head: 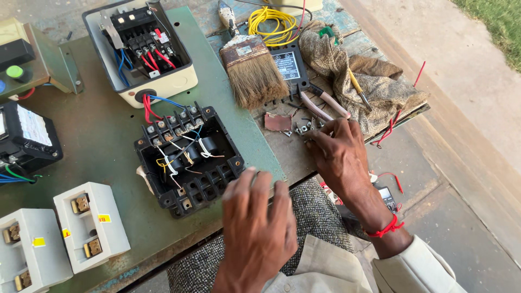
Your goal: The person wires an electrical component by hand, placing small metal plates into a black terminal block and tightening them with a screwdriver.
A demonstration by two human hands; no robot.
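Two hands, one paintbrush

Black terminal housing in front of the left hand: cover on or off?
Off. The black terminal housing lies open, its white, yellow and black wires and screw terminals exposed. The left hand rests at its near right corner.
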